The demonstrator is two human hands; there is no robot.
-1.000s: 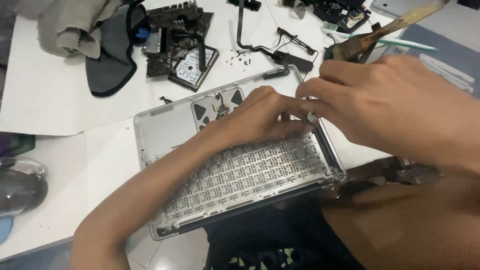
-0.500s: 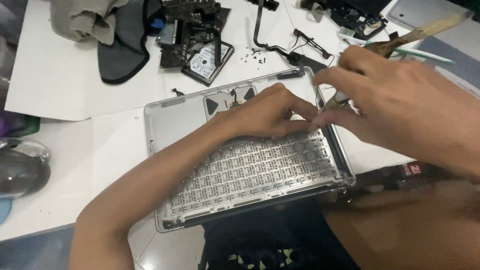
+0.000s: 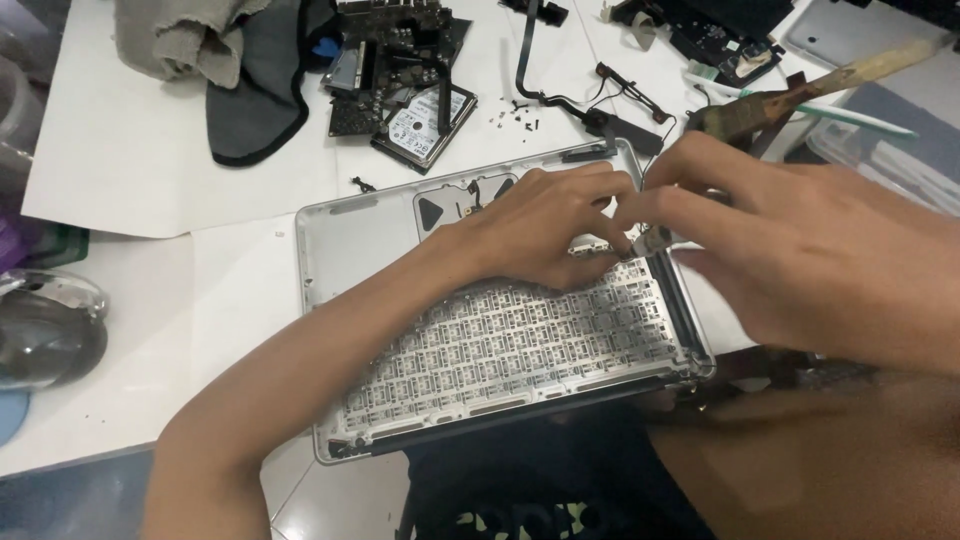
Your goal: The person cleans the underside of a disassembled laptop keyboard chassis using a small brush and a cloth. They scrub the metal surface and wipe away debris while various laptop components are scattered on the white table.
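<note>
A silver laptop top case lies open side up on the white table, its keyboard backplate showing. My left hand rests on the case's far right part, fingers curled down on it. My right hand comes in from the right and pinches a small silvery metal part between thumb and fingers, close to my left fingertips. What my left fingers press on is hidden under the hand.
A hard drive and dark circuit boards lie behind the case, with loose screws and a black cable. Grey cloth sits at far left, a glass lid at the left edge, a worn wooden stick at right.
The view has shifted so the case sits further right and lower. Both hands stay together at the case's far right edge; my right fingers have closed on the small part.
</note>
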